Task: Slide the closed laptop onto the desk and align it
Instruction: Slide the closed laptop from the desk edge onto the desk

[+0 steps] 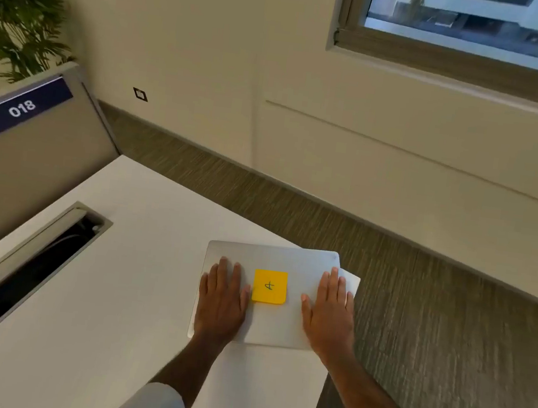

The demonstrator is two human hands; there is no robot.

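A closed silver laptop (274, 326) lies flat near the right corner of the white desk (108, 286), its far right corner reaching out past the desk's edge. A yellow sticky note (269, 287) with a handwritten mark sits on the middle of the lid. My left hand (221, 299) rests palm down on the lid's left side, fingers spread. On the lid's right side my right hand (330, 313) lies flat in the same way. Neither hand grips an edge.
A long cable slot (26, 262) with a metal frame cuts into the desk at the left. A grey partition (29, 154) with an "018" label stands behind it, a plant (21, 4) beyond. Carpeted floor (449, 327) lies right of the desk.
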